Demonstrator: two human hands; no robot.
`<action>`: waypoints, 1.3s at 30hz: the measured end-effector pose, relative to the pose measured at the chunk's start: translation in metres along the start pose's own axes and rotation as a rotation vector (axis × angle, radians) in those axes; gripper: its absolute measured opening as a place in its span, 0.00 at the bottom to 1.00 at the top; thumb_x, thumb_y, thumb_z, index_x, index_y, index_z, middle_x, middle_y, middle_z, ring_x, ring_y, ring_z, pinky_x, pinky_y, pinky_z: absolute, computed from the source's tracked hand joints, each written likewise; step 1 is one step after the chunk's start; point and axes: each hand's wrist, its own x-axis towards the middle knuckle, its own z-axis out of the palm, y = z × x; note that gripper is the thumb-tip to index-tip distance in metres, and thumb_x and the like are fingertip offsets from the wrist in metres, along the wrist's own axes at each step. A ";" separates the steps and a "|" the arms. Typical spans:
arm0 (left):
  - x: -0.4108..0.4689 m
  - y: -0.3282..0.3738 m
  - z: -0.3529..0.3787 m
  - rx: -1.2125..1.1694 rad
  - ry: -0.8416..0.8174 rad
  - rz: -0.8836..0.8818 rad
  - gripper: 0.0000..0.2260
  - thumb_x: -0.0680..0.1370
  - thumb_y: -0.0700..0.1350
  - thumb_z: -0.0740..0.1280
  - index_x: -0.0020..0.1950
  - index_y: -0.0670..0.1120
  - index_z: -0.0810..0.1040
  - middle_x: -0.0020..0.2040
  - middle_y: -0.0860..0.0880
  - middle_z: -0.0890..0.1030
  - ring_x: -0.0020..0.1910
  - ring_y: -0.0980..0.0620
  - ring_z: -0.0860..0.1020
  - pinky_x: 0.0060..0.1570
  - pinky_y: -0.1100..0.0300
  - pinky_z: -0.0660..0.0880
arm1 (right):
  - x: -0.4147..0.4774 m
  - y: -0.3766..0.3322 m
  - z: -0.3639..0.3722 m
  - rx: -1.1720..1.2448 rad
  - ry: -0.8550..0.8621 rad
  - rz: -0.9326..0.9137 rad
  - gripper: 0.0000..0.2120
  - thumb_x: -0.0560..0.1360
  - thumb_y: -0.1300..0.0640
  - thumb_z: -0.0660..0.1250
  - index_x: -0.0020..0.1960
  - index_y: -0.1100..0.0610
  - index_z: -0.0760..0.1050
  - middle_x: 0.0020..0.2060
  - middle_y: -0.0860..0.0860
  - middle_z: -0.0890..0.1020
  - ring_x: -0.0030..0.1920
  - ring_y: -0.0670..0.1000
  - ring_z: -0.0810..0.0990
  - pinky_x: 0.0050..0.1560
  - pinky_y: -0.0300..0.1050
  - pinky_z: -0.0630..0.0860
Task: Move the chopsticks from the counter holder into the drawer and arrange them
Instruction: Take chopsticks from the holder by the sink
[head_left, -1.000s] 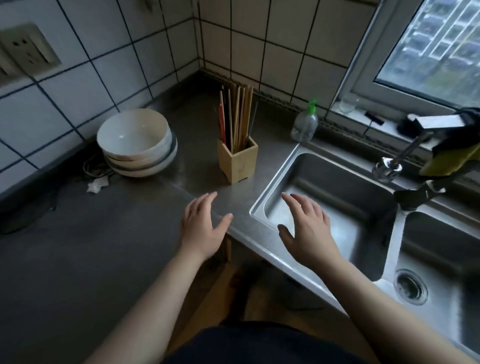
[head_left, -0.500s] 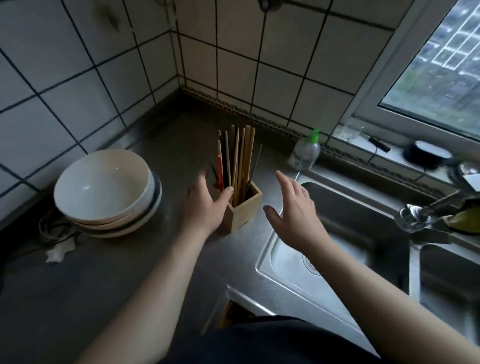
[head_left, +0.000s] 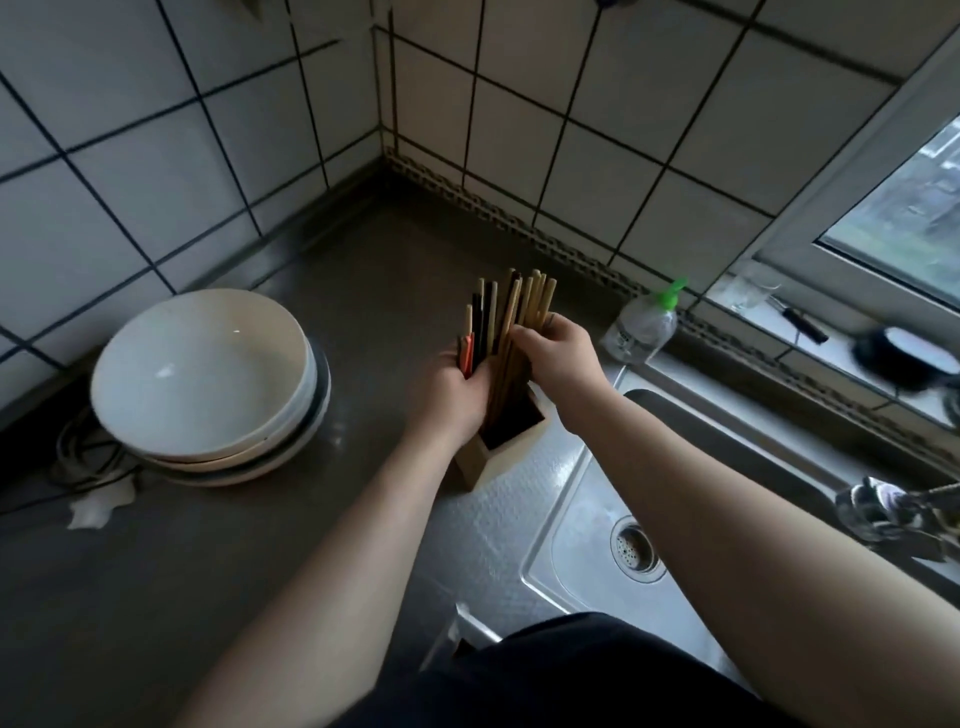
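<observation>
A square wooden holder (head_left: 491, 457) stands on the grey counter (head_left: 208, 545) beside the sink. A bunch of chopsticks (head_left: 514, 306), mostly pale wood with a few black and red ones, sticks up out of it. My left hand (head_left: 457, 389) wraps round the left side of the bunch, thumb across the sticks. My right hand (head_left: 561, 353) grips the right side of the bunch from above the holder. The lower ends of the sticks are hidden by my hands and the holder. No drawer is in view.
Stacked white bowls (head_left: 208, 379) sit to the left, with a cable (head_left: 83, 457) and a paper scrap beside them. A soap bottle (head_left: 644, 327) stands behind the steel sink (head_left: 587, 525). The tap (head_left: 883, 509) is at right. Tiled walls enclose the corner.
Both hands moved forward from above the counter edge to the holder and closed round the chopsticks. The camera came closer and tilted down.
</observation>
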 end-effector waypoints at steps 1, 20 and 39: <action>-0.001 -0.001 -0.001 0.020 0.000 -0.007 0.09 0.78 0.52 0.67 0.37 0.56 0.78 0.36 0.56 0.81 0.38 0.56 0.81 0.35 0.62 0.72 | 0.002 0.000 0.000 0.002 0.009 -0.015 0.04 0.76 0.57 0.67 0.50 0.53 0.78 0.45 0.52 0.84 0.45 0.49 0.85 0.46 0.44 0.82; -0.018 0.017 0.006 0.048 0.085 0.059 0.16 0.81 0.52 0.62 0.35 0.50 0.76 0.27 0.53 0.75 0.25 0.60 0.76 0.24 0.69 0.68 | -0.021 0.017 -0.010 0.065 0.114 -0.100 0.11 0.79 0.52 0.64 0.46 0.58 0.81 0.39 0.49 0.86 0.41 0.45 0.85 0.44 0.39 0.78; -0.037 0.050 -0.006 -0.113 0.094 0.211 0.14 0.83 0.45 0.60 0.69 0.49 0.75 0.60 0.62 0.73 0.60 0.45 0.79 0.59 0.47 0.77 | -0.044 -0.012 -0.036 0.423 0.271 -0.227 0.10 0.80 0.64 0.60 0.55 0.57 0.79 0.47 0.52 0.86 0.49 0.48 0.85 0.52 0.45 0.81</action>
